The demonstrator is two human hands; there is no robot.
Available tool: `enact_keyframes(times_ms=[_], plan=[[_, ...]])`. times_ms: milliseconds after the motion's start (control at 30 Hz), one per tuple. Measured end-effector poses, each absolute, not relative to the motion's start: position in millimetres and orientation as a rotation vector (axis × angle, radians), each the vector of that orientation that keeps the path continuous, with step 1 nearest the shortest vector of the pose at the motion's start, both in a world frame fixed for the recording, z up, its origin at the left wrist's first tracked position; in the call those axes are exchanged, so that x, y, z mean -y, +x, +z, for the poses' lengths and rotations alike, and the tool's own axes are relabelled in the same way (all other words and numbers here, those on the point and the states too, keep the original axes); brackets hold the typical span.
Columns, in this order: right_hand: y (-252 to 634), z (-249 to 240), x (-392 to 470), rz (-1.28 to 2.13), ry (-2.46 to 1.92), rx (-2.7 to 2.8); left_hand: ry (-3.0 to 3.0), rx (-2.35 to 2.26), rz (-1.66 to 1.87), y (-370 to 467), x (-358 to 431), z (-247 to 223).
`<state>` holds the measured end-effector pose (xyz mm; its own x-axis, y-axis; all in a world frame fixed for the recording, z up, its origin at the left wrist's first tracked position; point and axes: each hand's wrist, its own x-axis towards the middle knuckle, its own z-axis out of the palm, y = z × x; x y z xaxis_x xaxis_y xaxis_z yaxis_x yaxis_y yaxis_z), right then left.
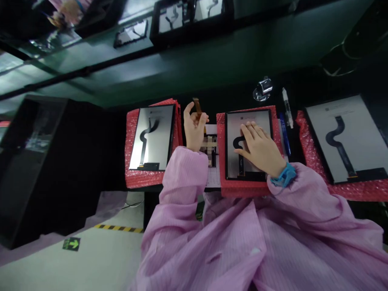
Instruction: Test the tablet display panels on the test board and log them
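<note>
Just right of the left hand, loosely curled on a brown strip, the screen panel lies lengthwise away from the body, right hand nearer, flat on it, gripping nothing tbh.

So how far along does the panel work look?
No panel shows as finished: the left panel and right panel lie uncovered on red bubble wrap, black cables across them. In hand: the middle panel, under the right hand, and a brown strip in the left hand, held up, so this step seems unfinished. How much is left doesn't show.
</note>
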<state>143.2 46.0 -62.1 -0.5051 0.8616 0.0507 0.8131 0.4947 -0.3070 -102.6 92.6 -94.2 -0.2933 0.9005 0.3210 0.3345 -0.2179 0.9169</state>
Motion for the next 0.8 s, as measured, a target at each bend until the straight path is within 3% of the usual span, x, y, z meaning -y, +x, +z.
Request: enact_keyframes(times_ms=[433,800], plan=[[144,-67,-44,0.541,-1.340,2.354,1.465,-1.407,1.557,-90,-82,-68],[135,-68,-45,1.384,-1.055,1.732,2.010,-1.346,1.232,-88,-69,-61]])
